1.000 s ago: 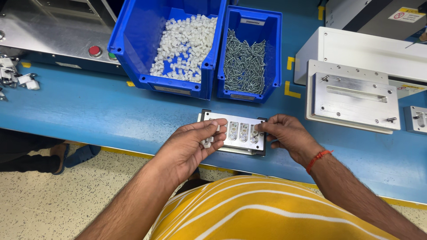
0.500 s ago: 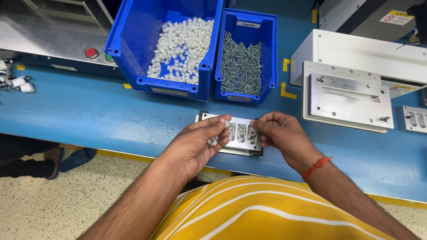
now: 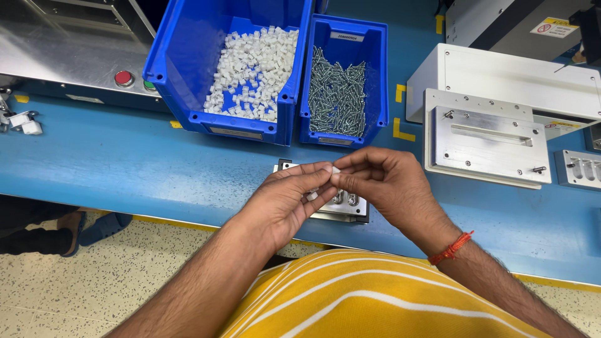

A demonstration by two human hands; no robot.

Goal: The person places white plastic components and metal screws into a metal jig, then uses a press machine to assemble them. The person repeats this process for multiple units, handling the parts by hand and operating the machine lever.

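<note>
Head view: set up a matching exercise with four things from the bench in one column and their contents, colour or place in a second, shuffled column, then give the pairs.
Column one
1. large blue bin
2. small blue bin
3. metal fixture plate
4. thread band

Column two
A. on the right wrist, orange-red
B. filled with silver screws
C. on the blue bench, partly under both hands
D. filled with small white plastic pieces

Pairs: 1-D, 2-B, 3-C, 4-A
</note>
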